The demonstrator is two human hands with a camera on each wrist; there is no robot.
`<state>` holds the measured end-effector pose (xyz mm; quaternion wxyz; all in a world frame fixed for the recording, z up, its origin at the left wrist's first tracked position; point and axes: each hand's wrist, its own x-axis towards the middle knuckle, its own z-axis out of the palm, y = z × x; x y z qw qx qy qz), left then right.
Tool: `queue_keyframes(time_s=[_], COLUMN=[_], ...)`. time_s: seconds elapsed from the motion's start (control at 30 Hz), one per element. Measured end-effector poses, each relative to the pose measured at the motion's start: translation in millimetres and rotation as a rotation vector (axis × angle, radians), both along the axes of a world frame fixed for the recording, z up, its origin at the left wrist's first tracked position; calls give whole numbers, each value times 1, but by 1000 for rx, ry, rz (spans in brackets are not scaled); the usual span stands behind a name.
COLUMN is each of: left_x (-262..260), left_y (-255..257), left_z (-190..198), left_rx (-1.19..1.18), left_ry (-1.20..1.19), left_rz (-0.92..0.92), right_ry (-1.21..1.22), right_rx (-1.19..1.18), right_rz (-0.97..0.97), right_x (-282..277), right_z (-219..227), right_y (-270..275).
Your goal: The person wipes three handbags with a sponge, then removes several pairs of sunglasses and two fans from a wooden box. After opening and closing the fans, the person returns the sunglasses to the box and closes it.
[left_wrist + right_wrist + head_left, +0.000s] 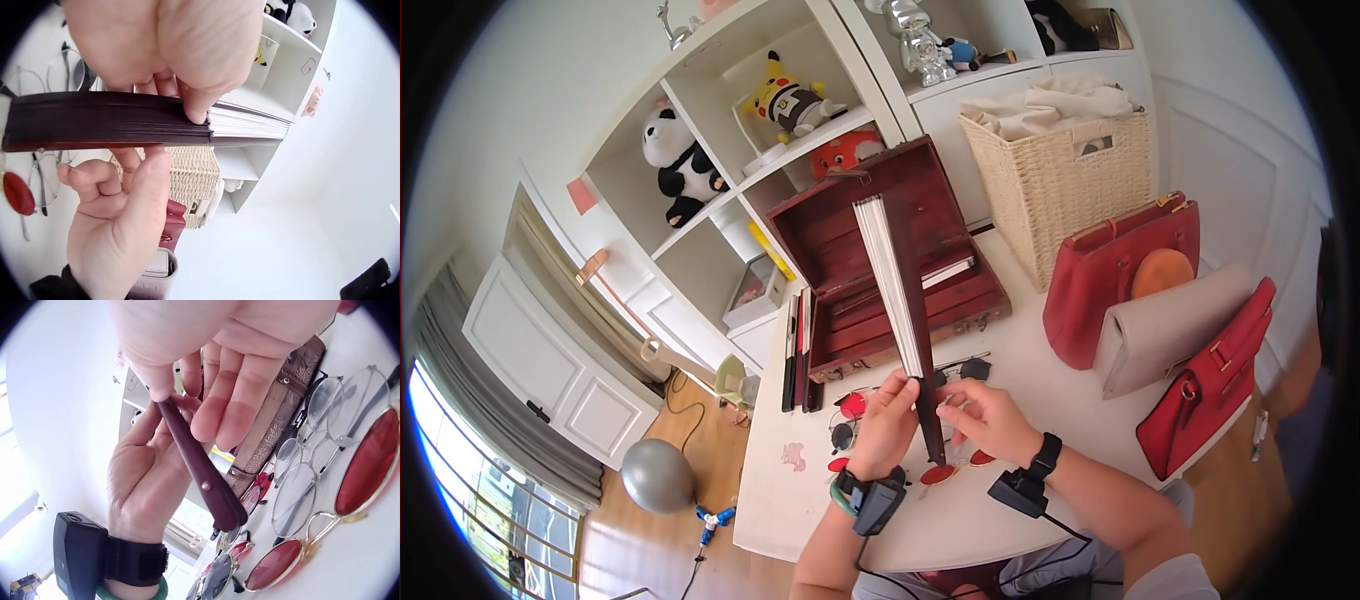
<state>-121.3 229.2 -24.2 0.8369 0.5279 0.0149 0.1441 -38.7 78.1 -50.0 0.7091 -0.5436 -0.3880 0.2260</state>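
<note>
The left hand holds a closed folding fan upright above the white table; its thumb and fingers are bent and pinch the fan where the dark sticks meet the white leaf. From these fingers the leaf goes up and away, and the dark sticks go down, to a rivet near the lower end. The right hand is on the other side of the fan, with the fingers partly bent and a little spread, and the tip of its thumb is at the dark guard. I cannot tell if these fingers also grip the fan or only touch it.

Below the fingers of both hands, several glasses lie on the table: sunglasses with red lenses under the end of the fan, and glasses with clear lenses beside them. Beyond the fingers stands an open red-brown case, and to their left, next to the case, a few narrow dark items. To the right of the right fingers are a red handbag, a beige bag and another red bag; farther behind them is a wicker basket with pale cloth.
</note>
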Motion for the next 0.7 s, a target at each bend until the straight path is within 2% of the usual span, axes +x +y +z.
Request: queue_keyframes(time_s=[0.2, 0.27, 0.43, 0.53, 0.63, 0.7], left_x=[-3, -4, -6, -6, -6, -5], left_y=[-8, -5, -16, -17, -18, -16], left_z=[-13, -19, -13, -15, -17, -19], left_rx=[147, 213, 127, 114, 142, 155], left_ry=[27, 41, -64, -96, -110, -117], left_rz=[21, 46, 64, 64, 97, 129], right_ry=[22, 17, -56, -35, -24, 80], right_rx=[-84, -25, 68, 34, 95, 130], right_rz=[6, -13, -58, -56, -89, -91], right_x=[1, -2, -4, -6, -7, -6], right_z=[1, 4, 6, 8, 4, 4], right_y=[-4, -3, -3, -3, -1, -1])
